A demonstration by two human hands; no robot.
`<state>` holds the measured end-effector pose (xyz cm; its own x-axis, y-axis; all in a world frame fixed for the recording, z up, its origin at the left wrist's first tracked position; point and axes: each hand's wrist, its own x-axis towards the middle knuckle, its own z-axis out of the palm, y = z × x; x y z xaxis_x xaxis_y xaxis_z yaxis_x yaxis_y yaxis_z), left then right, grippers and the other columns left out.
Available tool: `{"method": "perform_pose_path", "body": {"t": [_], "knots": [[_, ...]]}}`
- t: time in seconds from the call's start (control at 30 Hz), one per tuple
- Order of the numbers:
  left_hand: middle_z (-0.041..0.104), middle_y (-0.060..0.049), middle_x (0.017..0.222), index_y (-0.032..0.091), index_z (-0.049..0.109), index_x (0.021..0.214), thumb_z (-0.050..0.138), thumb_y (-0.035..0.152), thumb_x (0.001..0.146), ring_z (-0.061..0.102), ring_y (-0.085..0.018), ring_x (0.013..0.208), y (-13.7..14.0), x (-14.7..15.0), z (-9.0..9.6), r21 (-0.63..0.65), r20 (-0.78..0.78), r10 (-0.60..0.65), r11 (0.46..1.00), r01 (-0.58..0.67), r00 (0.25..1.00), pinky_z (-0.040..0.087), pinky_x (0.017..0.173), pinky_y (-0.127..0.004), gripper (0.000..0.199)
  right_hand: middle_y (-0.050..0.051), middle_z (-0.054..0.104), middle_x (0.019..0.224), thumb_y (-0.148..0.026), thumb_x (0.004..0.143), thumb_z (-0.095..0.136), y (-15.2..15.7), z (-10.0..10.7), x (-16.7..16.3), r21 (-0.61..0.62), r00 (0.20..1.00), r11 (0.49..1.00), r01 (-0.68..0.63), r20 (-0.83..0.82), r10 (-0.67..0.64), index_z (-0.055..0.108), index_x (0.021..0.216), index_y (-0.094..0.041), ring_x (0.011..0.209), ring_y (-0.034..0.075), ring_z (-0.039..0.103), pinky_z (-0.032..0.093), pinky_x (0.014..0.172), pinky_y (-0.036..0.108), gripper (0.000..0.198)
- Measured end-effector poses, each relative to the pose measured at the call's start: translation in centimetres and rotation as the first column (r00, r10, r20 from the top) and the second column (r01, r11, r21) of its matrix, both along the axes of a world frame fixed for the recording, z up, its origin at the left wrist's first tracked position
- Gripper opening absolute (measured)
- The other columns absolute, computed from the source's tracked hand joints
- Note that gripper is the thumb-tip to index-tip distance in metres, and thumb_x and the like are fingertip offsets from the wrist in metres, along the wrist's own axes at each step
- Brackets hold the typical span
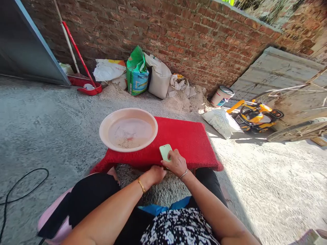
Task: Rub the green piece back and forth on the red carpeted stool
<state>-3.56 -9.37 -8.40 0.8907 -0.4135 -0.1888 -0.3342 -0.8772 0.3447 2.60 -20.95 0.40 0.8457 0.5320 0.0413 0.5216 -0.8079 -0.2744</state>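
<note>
A light green phone [165, 150] lies near the front edge of a bench covered with red cloth [182, 134]. My right hand [177, 163], wearing a silver bangle, is closed over the phone's lower end, with bent fingers on its face. My left hand [157, 174], with a gold bracelet at the wrist, is closed just below the cloth's front edge. Its fingers are mostly hidden, and whatever it holds cannot be made out. To the left on the bench stands a pale pink basin [109, 144] with water and some small bits at the bottom.
Along the brick wall [184, 44] stand a green sack [138, 76], a white sack [159, 80] and sand piles. A red dustpan [93, 91] is at left, and a black cable [24, 175] lies on the floor. A bucket [222, 96] and yellow toy vehicle [258, 117] are right.
</note>
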Motion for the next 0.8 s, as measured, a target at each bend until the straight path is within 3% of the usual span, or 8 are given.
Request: {"method": "perform_pose_path", "body": {"t": [0.13,0.27,0.37,0.43,0.5,0.6,0.7,0.8], "knots": [[0.069,-0.014,0.086,0.013,0.068,0.093,0.048,0.009,0.079,0.066,-0.023,0.079,-0.2,0.0,1.0,0.109,-0.065,0.023,0.994,-0.016,0.998,0.052,0.071,-0.034,0.025,0.002,0.053,0.091,-0.055,0.076,0.061,-8.1,0.7,4.3,-0.085,0.948,0.948,0.307,-0.064,-0.313,0.058,0.083,-0.022,0.075,0.017,0.056,0.036,0.062,0.026,0.034],[0.069,-0.014,0.092,0.014,0.068,0.094,0.043,0.008,0.083,0.066,-0.022,0.087,-0.2,-0.8,2.2,0.121,-0.033,0.034,0.992,-0.03,0.999,0.051,0.076,-0.034,0.029,0.008,0.057,0.092,-0.061,0.075,0.057,-16.6,1.5,7.4,-0.155,0.803,0.8,0.579,-0.058,-0.593,0.06,0.081,-0.021,0.084,0.023,0.059,0.042,0.068,0.032,0.04],[0.068,-0.016,0.095,0.013,0.068,0.092,0.044,0.006,0.081,0.065,-0.024,0.091,-0.3,-1.3,2.6,0.133,-0.023,0.045,0.99,-0.041,0.999,0.05,0.079,-0.037,0.027,0.012,0.059,0.095,-0.065,0.072,0.056,-19.3,1.7,8.1,-0.169,0.718,0.709,0.685,-0.013,-0.696,0.062,0.083,-0.021,0.081,0.025,0.06,0.043,0.067,0.035,0.046],[0.069,-0.015,0.094,0.013,0.068,0.09,0.047,0.006,0.08,0.066,-0.025,0.091,-0.4,-1.3,2.5,0.141,-0.031,0.048,0.989,-0.043,0.998,0.05,0.079,-0.037,0.025,0.012,0.06,0.093,-0.066,0.07,0.057,-18.3,1.6,8.2,-0.139,0.731,0.725,0.675,-0.003,-0.682,0.062,0.082,-0.021,0.078,0.026,0.06,0.043,0.065,0.035,0.047],[0.069,-0.015,0.09,0.013,0.069,0.089,0.05,0.006,0.078,0.067,-0.026,0.088,-0.6,-1.1,2.3,0.15,-0.049,0.049,0.988,-0.041,0.998,0.051,0.076,-0.036,0.023,0.01,0.061,0.087,-0.065,0.068,0.058,-15.3,1.4,8.0,-0.063,0.802,0.802,0.594,-0.032,-0.596,0.061,0.078,-0.021,0.077,0.025,0.06,0.042,0.063,0.033,0.045],[0.069,-0.016,0.087,0.011,0.069,0.086,0.053,0.008,0.076,0.067,-0.027,0.08,-0.8,-0.6,2.0,0.169,-0.079,0.06,0.984,-0.046,0.995,0.052,0.068,-0.036,0.02,0.004,0.061,0.073,-0.063,0.067,0.061,-8.4,1.2,7.0,0.129,0.91,0.907,0.4,-0.169,-0.378,0.056,0.069,-0.022,0.072,0.021,0.059,0.039,0.06,0.028,0.041],[0.069,-0.017,0.088,0.01,0.07,0.087,0.051,0.009,0.078,0.067,-0.026,0.08,-0.8,-0.4,1.9,0.161,-0.071,0.066,0.985,-0.054,0.995,0.051,0.069,-0.036,0.021,0.0,0.06,0.065,-0.06,0.066,0.063,-1.3,1.1,5.9,0.298,0.94,0.917,0.265,-0.291,-0.177,0.052,0.065,-0.022,0.067,0.018,0.057,0.037,0.058,0.025,0.039],[0.069,-0.017,0.093,0.01,0.069,0.093,0.047,0.01,0.081,0.066,-0.026,0.086,-0.5,-0.7,1.9,0.121,-0.024,0.067,0.991,-0.064,0.997,0.051,0.074,-0.037,0.025,0.0,0.062,0.071,-0.057,0.065,0.066,4.3,0.7,5.3,0.341,0.946,0.918,0.201,-0.31,-0.092,0.054,0.069,-0.022,0.07,0.018,0.058,0.037,0.06,0.025,0.038]]}}
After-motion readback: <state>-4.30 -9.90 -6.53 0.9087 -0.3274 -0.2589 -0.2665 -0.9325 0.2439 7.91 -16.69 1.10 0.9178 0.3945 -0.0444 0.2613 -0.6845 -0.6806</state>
